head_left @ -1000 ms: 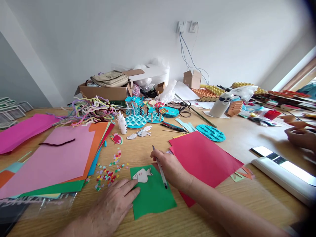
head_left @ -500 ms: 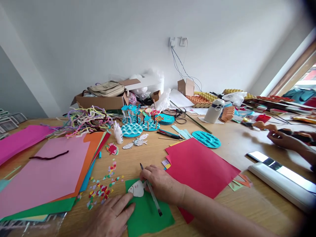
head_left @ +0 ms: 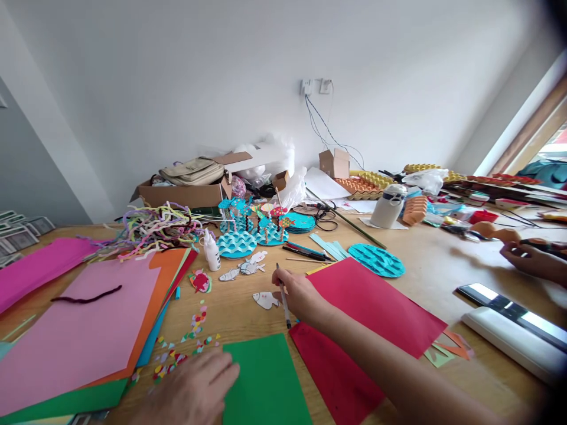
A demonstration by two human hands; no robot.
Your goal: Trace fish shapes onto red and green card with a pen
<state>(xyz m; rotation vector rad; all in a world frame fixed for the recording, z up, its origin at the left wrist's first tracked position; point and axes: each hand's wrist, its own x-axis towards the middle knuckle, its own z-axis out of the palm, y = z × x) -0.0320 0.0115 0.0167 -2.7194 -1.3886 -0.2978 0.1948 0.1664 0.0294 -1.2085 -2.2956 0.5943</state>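
My right hand [head_left: 297, 295] reaches forward over the wooden table [head_left: 420, 260], fingers closed round a thin pen [head_left: 283, 298]. Its fingertips are at a small white paper fish [head_left: 266, 300] lying on the bare wood; whether they pinch it I cannot tell. My left hand [head_left: 195, 386] lies flat with fingers spread at the left edge of a green paper sheet [head_left: 266, 383]. A red sheet [head_left: 367, 319] lies under my right forearm.
Pink and orange sheets [head_left: 88, 324] are stacked at left, with confetti scraps [head_left: 186, 345] beside them. Behind stand a glue bottle [head_left: 211, 251], blue wave discs with fish [head_left: 248, 236], pipe cleaners [head_left: 150, 227] and a cardboard box [head_left: 181, 192]. Another person's hands [head_left: 527, 257] are at far right.
The white paper fish has gone from the green sheet to the bare table farther ahead, and my right hand with the pen moved forward with it. The camera tilted slightly.
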